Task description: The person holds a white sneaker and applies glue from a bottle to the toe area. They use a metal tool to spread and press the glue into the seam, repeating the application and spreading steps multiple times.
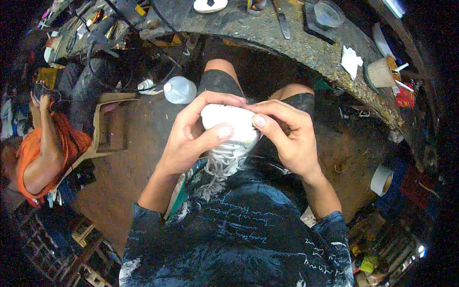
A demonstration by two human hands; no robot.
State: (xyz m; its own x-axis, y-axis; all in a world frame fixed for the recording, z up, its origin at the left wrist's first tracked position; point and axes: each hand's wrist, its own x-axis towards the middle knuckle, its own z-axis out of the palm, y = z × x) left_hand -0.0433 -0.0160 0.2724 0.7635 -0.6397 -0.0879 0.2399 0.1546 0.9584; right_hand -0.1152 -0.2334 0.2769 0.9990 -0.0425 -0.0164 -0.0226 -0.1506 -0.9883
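Note:
A white lace-up shoe [230, 122] is held above my lap, its toe pointing away from me. Its white laces [224, 160] hang loosely toward my shirt. My left hand [189, 136] is closed round the shoe's left side, thumb on top of the toe and fingers along the far edge. On the other side my right hand [294, 136] pinches the toe's right edge, its thumb pressed to the upper and the fingers curled by the far rim. Both hands nearly meet at the tip. The shoe's underside is hidden.
A worn workbench [229, 26] curves across the far side. On it lie a white sole [210, 5], a knife [282, 21], a clear plastic tub [329, 13] and a beige cup [381, 73]. A translucent bottle [181, 90] stands beyond my left hand. A person in orange [60, 148] sits at left.

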